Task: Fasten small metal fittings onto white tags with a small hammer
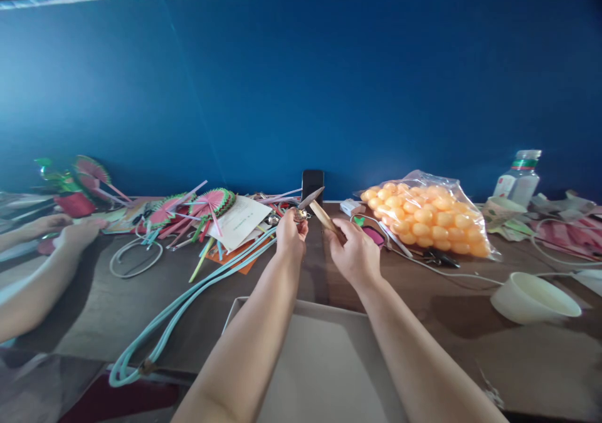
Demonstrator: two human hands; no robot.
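My right hand (355,247) is wrapped round the wooden handle of a small hammer (326,216). Its grey, pointed metal head lies crosswise at the handle's far end, close to my left fingertips. My left hand (290,234) is closed, pinching a small shiny metal piece (302,214) whose kind I cannot make out. The hammer head is just above this piece; whether they touch is unclear. Behind both hands a dark phone (313,182) leans upright against the blue partition. Below my forearms sits a shallow, pale box or tray (324,354).
Left lie pale blue tubes (188,297), a paper sheet (239,221) and pink paper fans (211,205). Right are a clear bag of orange balls (427,216), a white cup (533,297), a cable and a bottle (520,178). Another person's hands (70,232) are at far left.
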